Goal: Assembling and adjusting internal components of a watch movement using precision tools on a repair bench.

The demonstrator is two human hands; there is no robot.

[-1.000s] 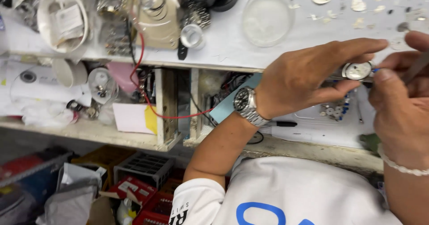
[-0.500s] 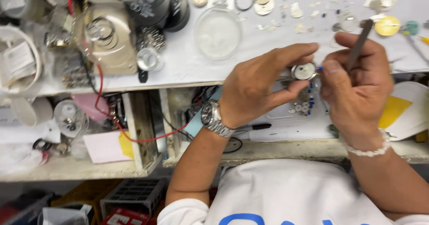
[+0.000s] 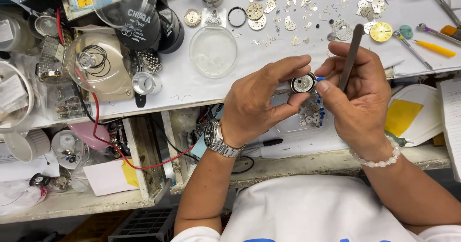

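My left hand point(image 3: 261, 100) pinches a small round watch movement point(image 3: 303, 83) between thumb and fingers, above the front edge of the white workbench point(image 3: 192, 86). A steel wristwatch point(image 3: 217, 137) sits on that wrist. My right hand point(image 3: 357, 90) grips dark tweezers point(image 3: 350, 54), their shaft pointing up and away, with a small blue tip at the movement's right edge. A white bead bracelet point(image 3: 382, 161) circles the right wrist.
Several loose gears and plates point(image 3: 288, 16) lie scattered on the bench, with a yellow dial point(image 3: 381, 31), a clear round dish point(image 3: 213, 50), screwdrivers point(image 3: 432, 47) at the right and cluttered tools at the left. A red wire point(image 3: 120, 150) hangs over open shelves below.
The view has shifted right and down, so both hands now sit near the middle. The right hand has closed in on the movement with the tweezers.
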